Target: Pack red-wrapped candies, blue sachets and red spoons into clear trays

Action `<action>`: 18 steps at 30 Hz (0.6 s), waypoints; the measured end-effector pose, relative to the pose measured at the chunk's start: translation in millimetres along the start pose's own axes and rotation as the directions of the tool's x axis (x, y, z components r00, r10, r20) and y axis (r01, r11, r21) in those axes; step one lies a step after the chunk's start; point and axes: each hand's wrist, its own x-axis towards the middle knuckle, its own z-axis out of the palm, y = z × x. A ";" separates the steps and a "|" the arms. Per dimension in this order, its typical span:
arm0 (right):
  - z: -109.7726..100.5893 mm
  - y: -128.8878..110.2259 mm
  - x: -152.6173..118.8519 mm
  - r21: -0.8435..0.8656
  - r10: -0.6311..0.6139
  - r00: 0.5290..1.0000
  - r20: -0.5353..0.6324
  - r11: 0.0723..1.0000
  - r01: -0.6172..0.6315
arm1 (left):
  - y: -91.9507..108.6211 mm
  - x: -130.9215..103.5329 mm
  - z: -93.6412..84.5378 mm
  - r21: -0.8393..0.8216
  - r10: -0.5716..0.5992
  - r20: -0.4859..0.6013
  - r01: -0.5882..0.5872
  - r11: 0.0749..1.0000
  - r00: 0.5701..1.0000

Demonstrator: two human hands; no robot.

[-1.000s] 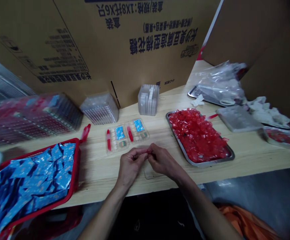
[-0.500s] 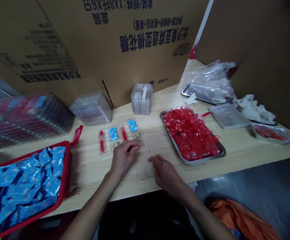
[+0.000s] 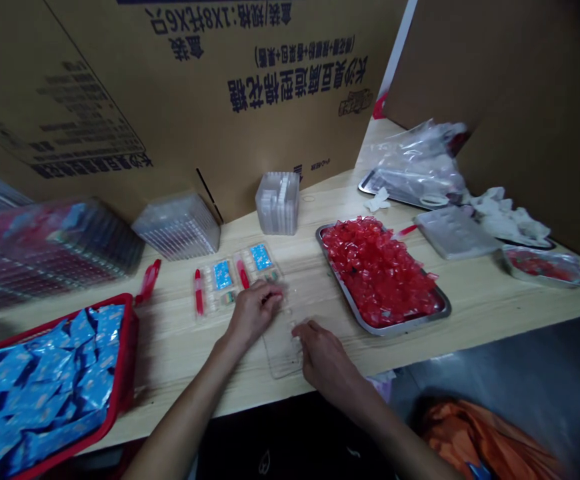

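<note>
With fingers curled, the left hand (image 3: 254, 310) is held by the far-left part of a clear tray (image 3: 281, 350), apparently laid lengthwise away from the person, its right side neared by the right hand (image 3: 326, 353); whether either is clamped cannot be told.

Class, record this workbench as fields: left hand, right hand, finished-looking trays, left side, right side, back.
Left hand: at the clear tray, fingers bent; grip unclear
Right hand: at the same tray's right side; grip unclear
Filled trays: two, side by side, each with a red piece and a blue packet
Left side: red basket of blue packets
Right side: metal tray heaped with red pieces
Back: printed cardboard, lettering upside down
</note>
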 end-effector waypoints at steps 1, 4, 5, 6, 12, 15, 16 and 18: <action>0.7 -0.7 -0.5 -0.006 -0.002 1.000 0.003 1.000 0.002 | 0.3 -1.8 0.0 0.004 0.006 0.019 -0.006 1.000 1.000; 3.4 -1.9 -1.1 -0.026 0.002 1.000 0.018 1.000 -0.001 | -0.9 -4.7 2.2 -0.034 -0.008 0.048 0.009 0.999 0.999; 4.3 -2.2 -1.1 -0.033 0.007 1.000 0.025 0.999 -0.006 | -2.1 -4.8 3.1 -0.060 -0.019 0.055 0.022 0.998 0.998; 5.1 -2.5 -1.0 -0.041 0.011 0.999 0.031 0.999 -0.010 | -3.7 -4.6 4.0 -0.088 -0.031 0.063 0.036 0.995 0.998; 7.1 -6.6 0.0 -0.062 0.024 0.998 0.064 0.998 -0.020 | -15.1 -1.1 11.5 -0.187 -0.096 0.063 0.107 0.977 0.993; 5.8 -8.5 0.1 -0.057 0.020 0.998 0.065 0.998 -0.016 | -17.4 -0.1 14.5 -0.232 -0.075 0.067 0.089 0.969 0.995; 5.2 -9.1 0.1 -0.054 0.019 0.998 0.063 0.998 -0.016 | -17.7 -0.1 14.8 -0.246 -0.064 0.071 0.080 0.966 0.995; 4.2 -10.2 -0.4 -0.049 0.018 0.998 0.058 0.999 -0.015 | -18.2 -0.9 14.6 -0.265 -0.030 0.084 0.051 0.963 0.996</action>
